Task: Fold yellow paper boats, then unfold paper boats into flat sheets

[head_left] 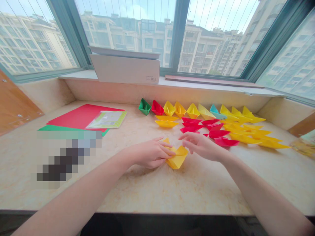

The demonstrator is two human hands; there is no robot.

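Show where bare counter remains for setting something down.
Bare counter lies right of the right hand, below the yellow boats; more lies nearer the edge, before the left hand. Red boats crowd behind the hands.

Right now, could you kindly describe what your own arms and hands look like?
My left hand and right hand are bare, with no gloves, and I can make out no ring, watch or bracelet. My left forearm and right forearm are bare too, showing no sleeves, cables or markings.
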